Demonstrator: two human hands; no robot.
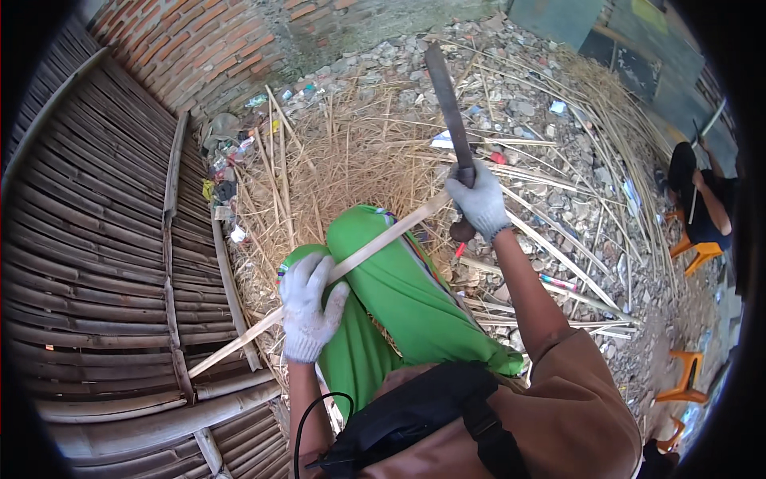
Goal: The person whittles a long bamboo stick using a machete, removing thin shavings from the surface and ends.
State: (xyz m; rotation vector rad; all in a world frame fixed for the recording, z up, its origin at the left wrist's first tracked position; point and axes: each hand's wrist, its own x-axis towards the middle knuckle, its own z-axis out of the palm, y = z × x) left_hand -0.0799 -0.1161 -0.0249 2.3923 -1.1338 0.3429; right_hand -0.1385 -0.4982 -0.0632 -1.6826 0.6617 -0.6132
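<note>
My right hand (pixel 481 201), in a pale knitted work glove, is closed round the dark handle of a machete. The long, dark machete blade (pixel 450 104) points up and away from me, toward the rubble. In a matching glove, my left hand (pixel 309 307) grips a pale split bamboo strip (pixel 383 241) in front of my left knee. The strip slants across my green trousers (pixel 399 303), its far end reaching my right hand beside the machete handle. Its other end lies over the bamboo slats on the left.
A bamboo slat platform (pixel 96 279) runs along the left. Dry shavings (pixel 351 152), loose bamboo strips (pixel 558 243) and stony rubble (pixel 519 112) cover the ground. A brick wall (pixel 191 48) stands behind. Another person (pixel 706 191) sits at the right on an orange stool (pixel 698 255).
</note>
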